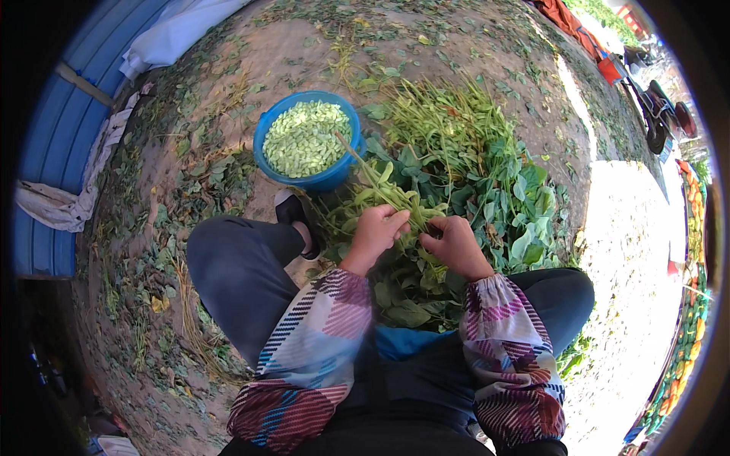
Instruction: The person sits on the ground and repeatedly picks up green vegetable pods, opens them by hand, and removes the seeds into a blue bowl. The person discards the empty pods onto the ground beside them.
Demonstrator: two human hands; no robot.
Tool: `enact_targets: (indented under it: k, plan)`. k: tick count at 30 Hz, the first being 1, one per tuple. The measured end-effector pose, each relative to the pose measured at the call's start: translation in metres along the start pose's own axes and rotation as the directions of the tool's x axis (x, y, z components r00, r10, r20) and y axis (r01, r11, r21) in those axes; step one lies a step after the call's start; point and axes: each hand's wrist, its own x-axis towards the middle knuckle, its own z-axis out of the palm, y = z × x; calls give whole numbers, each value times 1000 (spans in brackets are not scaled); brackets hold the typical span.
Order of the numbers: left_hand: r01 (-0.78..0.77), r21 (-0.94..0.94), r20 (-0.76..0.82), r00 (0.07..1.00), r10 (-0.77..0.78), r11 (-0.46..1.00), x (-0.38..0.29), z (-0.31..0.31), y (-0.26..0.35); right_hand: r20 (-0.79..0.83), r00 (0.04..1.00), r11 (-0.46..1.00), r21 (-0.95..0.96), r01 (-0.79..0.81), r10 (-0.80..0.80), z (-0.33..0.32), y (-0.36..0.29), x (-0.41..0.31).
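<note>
Between my bent legs, my left hand point(377, 232) grips a green bean-plant stalk with several plump pods point(383, 183); its bare cut end points up towards the bucket. Close on its right, my right hand point(453, 239) has thumb and fingers pinched at the lower pods of the same stalk; the fingertips are partly hidden. A blue plastic bucket point(333, 178) stands beyond my left hand, nearly full of shelled pale green beans point(306, 138). A large heap of leafy bean plants point(485, 171) lies ahead and to the right, reaching under my hands.
Loose leaves and dry stems litter the dirt ground point(239, 57). My left shoe point(297, 219) is just below the bucket. A blue corrugated metal panel point(51, 154) with white cloth stands at the far left. Bright sunlit ground point(621, 239) and a parked vehicle point(656, 114) are on the right.
</note>
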Motion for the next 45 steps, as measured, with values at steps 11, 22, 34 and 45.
enact_targets:
  k: [11, 22, 34, 45]
  plan:
    - [291, -185, 374, 904, -206, 939, -14, -15, 7, 212, 926, 754, 538, -378, 313, -22, 12, 7]
    - [198, -184, 380, 918, -117, 963, -12, -13, 1, -14, 975, 894, 401, -199, 223, -3, 30, 10]
    - [92, -81, 179, 981, -76, 992, -11, -7, -9, -390, 917, 996, 59, -65, 83, -28, -6, 5]
    - [-153, 193, 158, 980, 123, 969, -17, 0, 7, 361, 905, 681, 606, -411, 226, -3, -1, 0]
